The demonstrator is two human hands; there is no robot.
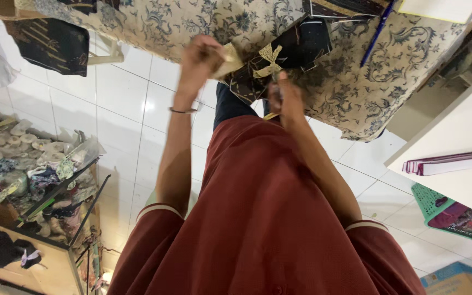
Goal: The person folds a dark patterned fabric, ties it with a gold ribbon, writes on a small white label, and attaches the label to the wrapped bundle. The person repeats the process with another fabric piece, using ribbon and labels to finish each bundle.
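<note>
Dark patterned box [279, 60] with gold ribbon bow [267, 61] sits at the edge of a table draped in floral cloth [356, 82], its long axis slanting from lower left up to right. Left hand [200, 60] has fingers pinched on a pale gold ribbon strip [228, 59] beside the box; right hand [288, 98] touches the box's near edge, finger state unclear. Around it: white tiled floor [121, 98], cluttered glass shelf [39, 169] at left, green basket [454, 213] at right.

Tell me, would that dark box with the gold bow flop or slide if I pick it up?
The dark box shows straight edges, so it is probably stiff. Its gold bow looks soft and crushable. The left hand pinches a pale strip at its corner.
</note>
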